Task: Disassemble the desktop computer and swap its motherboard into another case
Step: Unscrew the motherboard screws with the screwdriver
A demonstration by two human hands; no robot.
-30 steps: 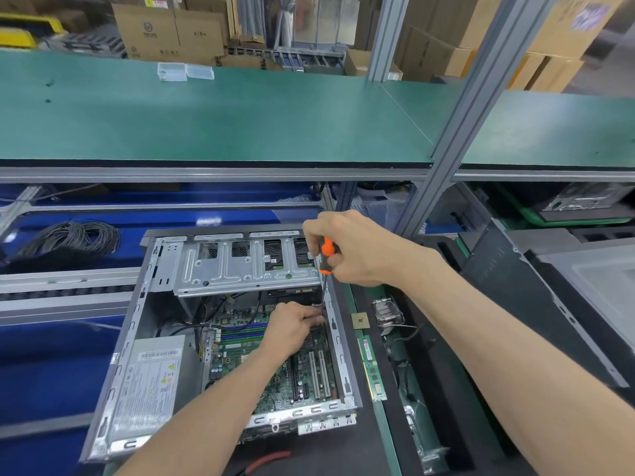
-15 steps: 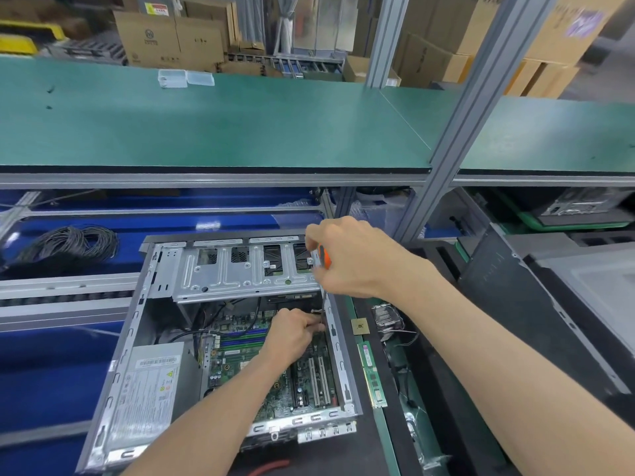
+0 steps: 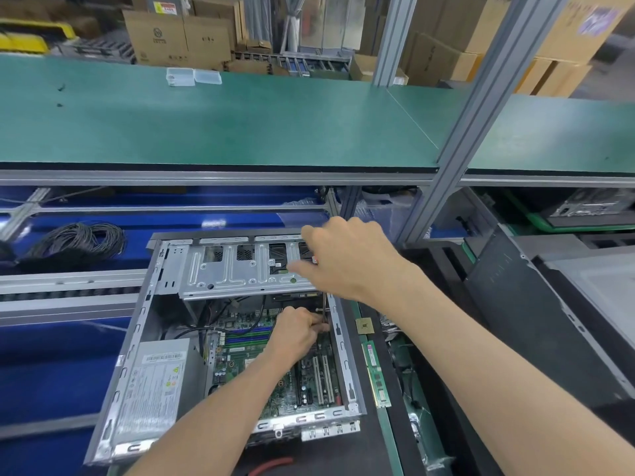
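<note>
An open grey computer case (image 3: pixel 137 341) lies on its side on the bench. Inside it a green motherboard (image 3: pixel 247 359) sits beside a silver power supply (image 3: pixel 154 383), under a metal drive cage (image 3: pixel 237 273). My right hand (image 3: pixel 347 259) grips the handle of a screwdriver; only a sliver of orange shows under the fingers. Its shaft (image 3: pixel 324 305) points down to the board's far right corner. My left hand (image 3: pixel 297 333) reaches into the case and pinches the shaft's tip near the case wall.
A loose CPU chip (image 3: pixel 364 326) and a green memory stick (image 3: pixel 376 376) lie just right of the case. A dark case panel (image 3: pixel 536 314) leans at the right. Coiled black cable (image 3: pixel 75 245) rests on the blue conveyor at left. A red-handled tool (image 3: pixel 271 465) lies by the front edge.
My right hand has turned on the screwdriver handle, now covering nearly all of the orange. The left hand has stayed at the shaft's tip. The camera view has shifted slightly.
</note>
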